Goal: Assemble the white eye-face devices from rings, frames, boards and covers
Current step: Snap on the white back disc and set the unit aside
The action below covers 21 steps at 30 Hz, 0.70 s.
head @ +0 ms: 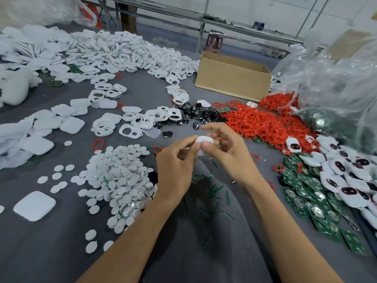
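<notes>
Both hands meet over the middle of the grey table around one small white device piece. My left hand pinches its left edge with thumb and forefinger. My right hand grips its right side, thumb on the near face, the other fingers spread behind it. What lies inside the piece is hidden. Red rings are heaped to the right. Green boards lie at the right front, next to finished white eye-face devices. White frames with holes lie ahead left. Flat white covers are on the left.
A pile of small white round discs lies just left of my hands. Black lens pieces sit ahead. An open cardboard box stands behind the rings. Clear plastic bags bulge at the right. Green strips litter the cloth near me.
</notes>
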{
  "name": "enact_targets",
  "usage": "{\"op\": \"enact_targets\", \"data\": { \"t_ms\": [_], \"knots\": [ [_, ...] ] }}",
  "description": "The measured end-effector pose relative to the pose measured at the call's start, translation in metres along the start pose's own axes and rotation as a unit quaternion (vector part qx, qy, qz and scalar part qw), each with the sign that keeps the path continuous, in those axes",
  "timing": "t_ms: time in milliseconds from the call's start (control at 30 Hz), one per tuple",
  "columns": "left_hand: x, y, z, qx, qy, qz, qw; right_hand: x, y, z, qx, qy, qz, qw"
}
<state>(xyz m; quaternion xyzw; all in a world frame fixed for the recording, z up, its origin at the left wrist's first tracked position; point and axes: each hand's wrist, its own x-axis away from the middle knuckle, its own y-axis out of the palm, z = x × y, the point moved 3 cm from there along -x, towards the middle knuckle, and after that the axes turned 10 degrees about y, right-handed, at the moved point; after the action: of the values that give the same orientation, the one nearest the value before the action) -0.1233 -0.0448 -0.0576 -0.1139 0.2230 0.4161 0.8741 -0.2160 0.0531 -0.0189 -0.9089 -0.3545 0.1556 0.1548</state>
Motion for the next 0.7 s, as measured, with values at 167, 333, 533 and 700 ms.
{"op": "enact_targets", "data": {
  "t_ms": [167, 333, 533, 700],
  "knots": [
    [0.003, 0.006, -0.001, 0.041, -0.023, -0.047, 0.998, 0.000, -0.004, 0.003, -0.115, 0.022, 0.017, 0.993],
    [0.005, 0.006, 0.002, 0.067, 0.004, -0.068, 0.995, -0.001, -0.012, 0.005, -0.128, 0.046, -0.027, 0.990],
    [0.007, 0.005, 0.005, 0.015, 0.077, -0.087, 0.993, -0.001, -0.014, 0.002, -0.130, 0.016, -0.018, 0.991],
    [0.006, 0.009, 0.003, 0.128, -0.040, -0.073, 0.988, -0.004, -0.005, 0.009, -0.170, 0.091, 0.034, 0.981]
  ]
}}
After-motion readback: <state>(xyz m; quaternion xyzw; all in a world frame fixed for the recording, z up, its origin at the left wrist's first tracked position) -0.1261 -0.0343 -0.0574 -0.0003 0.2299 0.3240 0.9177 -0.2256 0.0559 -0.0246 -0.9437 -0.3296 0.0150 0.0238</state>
